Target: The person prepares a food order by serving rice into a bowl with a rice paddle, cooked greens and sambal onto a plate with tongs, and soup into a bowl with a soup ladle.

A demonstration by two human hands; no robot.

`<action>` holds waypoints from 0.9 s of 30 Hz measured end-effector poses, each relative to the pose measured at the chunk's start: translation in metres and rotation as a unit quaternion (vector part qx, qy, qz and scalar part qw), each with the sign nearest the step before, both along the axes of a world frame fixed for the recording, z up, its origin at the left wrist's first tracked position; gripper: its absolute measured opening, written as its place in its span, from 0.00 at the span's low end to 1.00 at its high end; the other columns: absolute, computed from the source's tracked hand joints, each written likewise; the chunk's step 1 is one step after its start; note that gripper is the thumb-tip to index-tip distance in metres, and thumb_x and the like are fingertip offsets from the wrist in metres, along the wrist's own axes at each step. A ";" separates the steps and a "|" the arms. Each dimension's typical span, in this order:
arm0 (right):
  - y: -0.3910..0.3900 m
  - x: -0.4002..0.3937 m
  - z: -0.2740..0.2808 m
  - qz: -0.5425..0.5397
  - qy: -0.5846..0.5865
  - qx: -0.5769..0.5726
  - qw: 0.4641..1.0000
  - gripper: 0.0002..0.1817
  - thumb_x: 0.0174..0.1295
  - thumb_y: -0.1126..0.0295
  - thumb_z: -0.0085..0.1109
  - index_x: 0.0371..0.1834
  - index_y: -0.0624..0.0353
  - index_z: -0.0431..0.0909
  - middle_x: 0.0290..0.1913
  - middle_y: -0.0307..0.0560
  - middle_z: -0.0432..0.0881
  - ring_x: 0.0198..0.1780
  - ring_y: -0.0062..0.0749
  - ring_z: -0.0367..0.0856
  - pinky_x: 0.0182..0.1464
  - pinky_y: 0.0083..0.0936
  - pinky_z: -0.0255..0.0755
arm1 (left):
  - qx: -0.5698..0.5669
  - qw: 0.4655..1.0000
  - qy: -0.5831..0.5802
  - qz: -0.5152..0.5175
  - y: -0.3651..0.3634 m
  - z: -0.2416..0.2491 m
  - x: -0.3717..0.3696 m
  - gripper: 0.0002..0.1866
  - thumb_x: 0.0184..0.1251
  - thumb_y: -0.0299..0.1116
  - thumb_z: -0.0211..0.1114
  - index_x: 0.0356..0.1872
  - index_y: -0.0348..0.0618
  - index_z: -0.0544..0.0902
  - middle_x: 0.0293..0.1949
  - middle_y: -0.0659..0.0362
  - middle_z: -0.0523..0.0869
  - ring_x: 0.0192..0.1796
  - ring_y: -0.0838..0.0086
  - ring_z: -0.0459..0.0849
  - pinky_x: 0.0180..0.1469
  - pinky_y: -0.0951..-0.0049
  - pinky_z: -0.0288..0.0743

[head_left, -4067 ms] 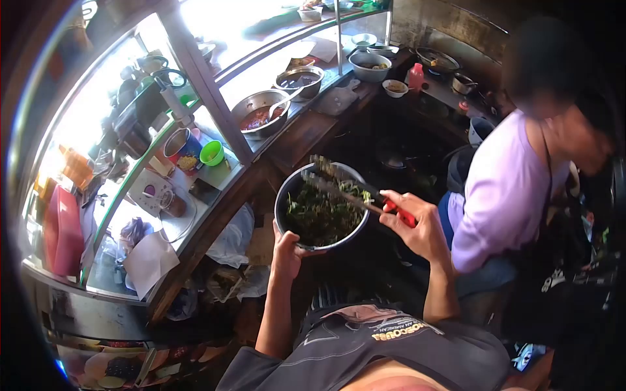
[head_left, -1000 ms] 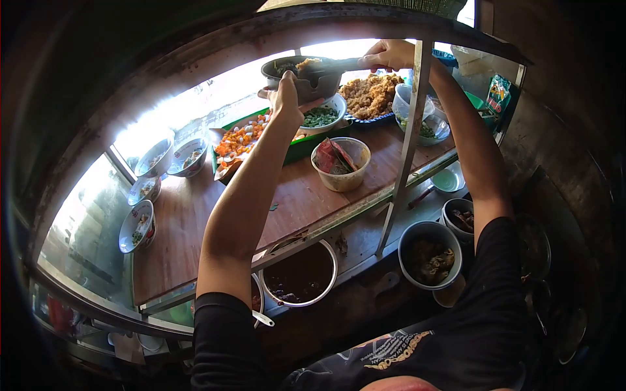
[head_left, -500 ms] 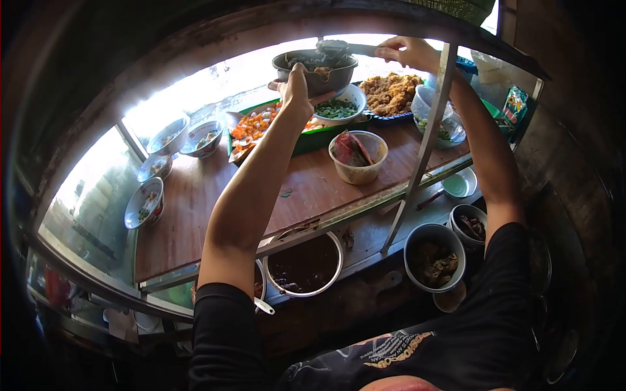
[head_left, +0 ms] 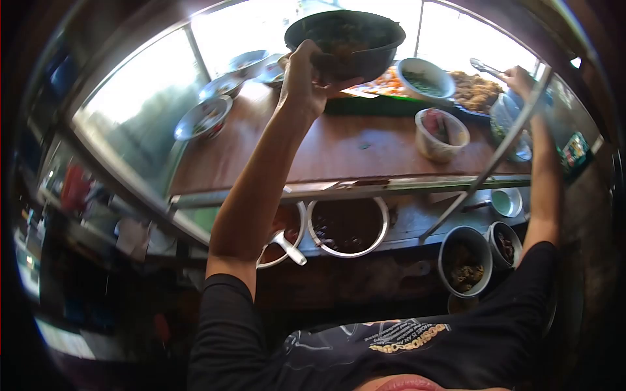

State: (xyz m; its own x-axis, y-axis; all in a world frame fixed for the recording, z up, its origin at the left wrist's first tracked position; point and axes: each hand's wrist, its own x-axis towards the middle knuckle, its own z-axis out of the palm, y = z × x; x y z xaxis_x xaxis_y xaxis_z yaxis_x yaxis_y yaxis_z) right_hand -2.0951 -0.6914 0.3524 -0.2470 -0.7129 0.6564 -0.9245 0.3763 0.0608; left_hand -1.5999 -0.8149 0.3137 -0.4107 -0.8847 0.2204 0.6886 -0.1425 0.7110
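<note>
My left hand (head_left: 303,81) grips a dark round bowl (head_left: 345,42) from its near left side, holding it up above the wooden shelf (head_left: 280,146). The food inside the bowl is dim and hard to make out. At the right, my right hand (head_left: 520,81) is closed on the handle of metal tongs (head_left: 486,67), whose head points left over a heap of brown fried food (head_left: 475,90). Beside that heap stands a white bowl of chopped greens (head_left: 425,79). Orange and white pieces (head_left: 385,83) lie in a green tray, partly hidden behind the dark bowl.
Several patterned bowls (head_left: 207,118) stand at the shelf's left end. A plastic tub (head_left: 441,135) holds a red packet. Below are a pot of dark sauce (head_left: 347,225), a pot with a white ladle (head_left: 287,246) and a grey bucket (head_left: 465,262). A metal strut (head_left: 489,166) slants near my right arm.
The view has shifted, so the shelf appears further right. The dark bowl has moved left over the shelf, away from the greens. The tongs' head has left the bowl and is above the fried food.
</note>
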 end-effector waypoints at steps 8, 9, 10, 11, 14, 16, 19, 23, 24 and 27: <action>0.111 0.102 -0.022 -0.038 0.021 -0.136 0.990 0.17 0.56 0.54 0.63 0.31 0.59 0.84 0.18 0.49 0.81 0.16 0.37 0.77 0.20 0.31 0.67 | -0.009 1.000 -0.002 -0.028 0.095 -0.040 0.170 0.17 0.54 0.33 0.58 0.43 0.35 0.69 0.32 0.48 0.76 0.31 0.56 0.82 0.41 0.40 0.81; 0.139 0.132 -0.026 -0.030 0.028 -0.160 0.986 0.17 0.56 0.54 0.63 0.32 0.59 0.84 0.19 0.49 0.81 0.16 0.36 0.77 0.20 0.31 0.67 | 0.007 0.999 0.000 -0.037 0.106 -0.053 0.196 0.14 0.56 0.33 0.58 0.41 0.38 0.70 0.30 0.50 0.76 0.28 0.59 0.82 0.39 0.46 0.82; 0.167 0.169 -0.030 -0.022 0.034 -0.178 0.983 0.17 0.56 0.55 0.64 0.33 0.59 0.85 0.19 0.48 0.82 0.16 0.36 0.77 0.20 0.31 0.67 | 0.024 0.999 0.002 -0.045 0.117 -0.066 0.222 0.12 0.57 0.33 0.59 0.39 0.40 0.70 0.27 0.53 0.76 0.26 0.62 0.82 0.37 0.51 0.83; 0.195 0.205 -0.035 -0.018 0.038 -0.197 0.979 0.17 0.57 0.55 0.64 0.34 0.59 0.85 0.20 0.48 0.82 0.16 0.35 0.77 0.19 0.30 0.67 | 0.032 0.997 0.011 -0.063 0.129 -0.087 0.251 0.09 0.59 0.32 0.59 0.36 0.41 0.71 0.25 0.55 0.75 0.24 0.65 0.81 0.34 0.58 0.83; 0.267 0.317 -0.058 -0.013 0.056 -0.224 0.973 0.16 0.58 0.56 0.64 0.37 0.59 0.85 0.21 0.47 0.83 0.16 0.34 0.77 0.18 0.30 0.67 | 0.134 0.990 0.050 0.004 0.182 -0.113 0.315 0.09 0.61 0.27 0.55 0.42 0.44 0.70 0.30 0.60 0.76 0.25 0.74 0.80 0.30 0.75 0.79; 0.292 0.391 -0.084 -0.023 0.050 -0.217 0.975 0.16 0.58 0.56 0.64 0.39 0.59 0.85 0.22 0.46 0.84 0.16 0.33 0.77 0.17 0.29 0.67 | 0.167 0.983 0.035 0.067 0.211 -0.125 0.356 0.20 0.59 0.25 0.52 0.54 0.46 0.66 0.33 0.63 0.75 0.28 0.77 0.79 0.31 0.77 0.77; 0.279 0.504 -0.120 -0.027 -0.168 -0.194 0.966 0.19 0.58 0.57 0.63 0.40 0.64 0.84 0.18 0.47 0.81 0.17 0.32 0.76 0.20 0.28 0.69 | 0.178 0.980 -0.013 0.084 0.247 -0.163 0.434 0.34 0.55 0.21 0.50 0.66 0.53 0.56 0.35 0.64 0.73 0.33 0.80 0.77 0.34 0.76 0.77; 0.211 0.649 -0.138 0.139 -0.213 -0.067 0.965 0.17 0.64 0.62 0.57 0.42 0.68 0.83 0.26 0.51 0.82 0.22 0.24 0.75 0.22 0.21 0.68 | 0.222 0.956 -0.038 0.188 0.289 -0.212 0.525 0.40 0.48 0.19 0.49 0.66 0.62 0.55 0.43 0.63 0.69 0.41 0.81 0.74 0.33 0.79 0.76; 0.187 0.653 -0.167 0.288 -0.316 -0.094 0.899 0.19 0.65 0.62 0.55 0.47 0.70 0.80 0.27 0.50 0.82 0.23 0.23 0.75 0.24 0.20 0.68 | 0.225 0.946 -0.034 0.231 0.299 -0.220 0.544 0.39 0.47 0.19 0.49 0.65 0.61 0.56 0.44 0.62 0.68 0.41 0.81 0.74 0.31 0.80 0.76; 0.124 0.732 -0.174 0.451 -0.346 0.093 0.817 0.17 0.64 0.69 0.56 0.52 0.70 0.77 0.32 0.49 0.83 0.29 0.25 0.78 0.29 0.19 0.71 | 0.237 0.902 -0.061 0.355 0.333 -0.249 0.589 0.37 0.45 0.20 0.48 0.62 0.60 0.57 0.46 0.59 0.67 0.42 0.75 0.75 0.30 0.73 0.81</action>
